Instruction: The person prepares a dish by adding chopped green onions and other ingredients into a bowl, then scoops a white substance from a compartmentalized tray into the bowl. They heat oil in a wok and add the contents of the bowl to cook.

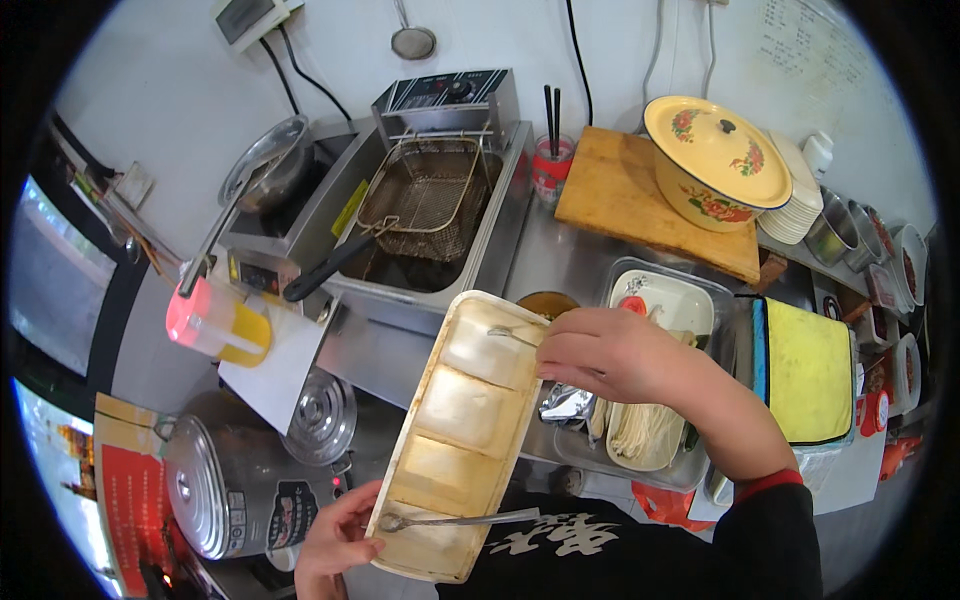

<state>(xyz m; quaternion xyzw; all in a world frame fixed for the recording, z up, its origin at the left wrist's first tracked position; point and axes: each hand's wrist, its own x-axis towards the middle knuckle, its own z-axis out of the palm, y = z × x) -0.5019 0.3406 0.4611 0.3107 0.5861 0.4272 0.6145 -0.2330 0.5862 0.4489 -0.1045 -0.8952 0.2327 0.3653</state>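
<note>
My left hand [339,534] grips the near end of a stained, cream-coloured compartment tray [459,409], thumb over its rim. The tray has several compartments and is held up in front of me. One metal spoon [457,520] lies across its near end. At the far end, my right hand [600,352] is at the handle of a second small spoon [510,334], whose bowl lies in the far compartment. The fingertips also meet the tray's right edge; whether they pinch the spoon or the rim is not plain.
A deep fryer [420,277] with a wire basket [427,187] stands ahead. Left are a pink-lidded pitcher [247,330] and a lidded metal pot [202,487]. Rightward are a plastic tub [697,480] holding food dishes, a wooden board [600,184] under an enamel pot [709,184], and a yellow-topped case [806,367].
</note>
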